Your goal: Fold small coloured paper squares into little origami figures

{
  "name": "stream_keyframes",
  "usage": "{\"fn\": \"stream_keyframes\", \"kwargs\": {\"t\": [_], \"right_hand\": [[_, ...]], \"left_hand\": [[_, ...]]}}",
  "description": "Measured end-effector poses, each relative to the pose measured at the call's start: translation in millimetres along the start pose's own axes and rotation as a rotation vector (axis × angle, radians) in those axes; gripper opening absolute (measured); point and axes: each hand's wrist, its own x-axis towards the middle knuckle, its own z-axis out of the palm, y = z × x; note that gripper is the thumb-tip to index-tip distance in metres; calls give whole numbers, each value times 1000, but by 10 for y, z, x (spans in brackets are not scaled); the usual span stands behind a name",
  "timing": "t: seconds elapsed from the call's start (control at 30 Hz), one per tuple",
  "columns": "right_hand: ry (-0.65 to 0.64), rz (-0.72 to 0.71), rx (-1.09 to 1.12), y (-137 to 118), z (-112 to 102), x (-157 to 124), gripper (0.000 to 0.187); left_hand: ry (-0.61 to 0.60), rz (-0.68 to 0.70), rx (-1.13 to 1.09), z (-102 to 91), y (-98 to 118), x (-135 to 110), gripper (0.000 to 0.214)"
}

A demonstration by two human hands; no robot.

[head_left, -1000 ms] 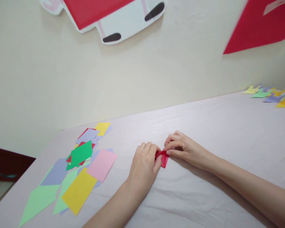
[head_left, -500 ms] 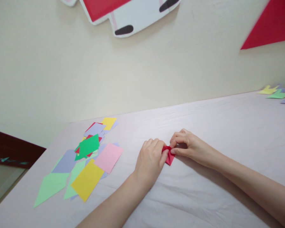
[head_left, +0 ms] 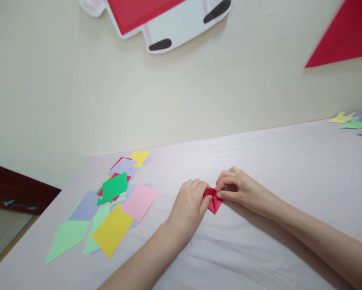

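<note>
A small folded red paper [head_left: 214, 203] lies on the white cloth-covered table [head_left: 289, 169] between both hands. My left hand [head_left: 189, 205] has its fingers curled and pinches the paper's left edge. My right hand [head_left: 241, 190] pinches the paper's top right part with thumb and forefinger. Most of the paper is hidden under the fingers; only a red pointed tip shows below them.
A loose spread of coloured paper sheets [head_left: 114, 209] lies to the left, with yellow, pink, green, lilac and red pieces. Several folded paper shapes [head_left: 351, 120] sit at the far right edge by the wall. Red and white decorations [head_left: 165, 20] hang on the wall.
The view has shifted slightly, so everything sits a bit further right. Both hands stay on the red paper, and a little more of its lower tip shows now.
</note>
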Motion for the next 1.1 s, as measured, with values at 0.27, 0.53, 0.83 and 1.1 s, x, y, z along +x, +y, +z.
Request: {"fn": "stream_keyframes", "kwargs": {"t": [0.27, 0.53, 0.83, 1.1], "right_hand": [[69, 54, -123, -82, 89, 39, 8], [77, 74, -129, -98, 94, 53, 10], [116, 58, -134, -94, 119, 39, 15], [112, 40, -118, -89, 108, 33, 14]], "left_hand": [[43, -36, -141, -25, -11, -15, 11], [48, -29, -200, -54, -53, 16, 20], [100, -64, -214, -39, 16, 21, 6], [114, -115, -325, -15, -14, 54, 15]]}}
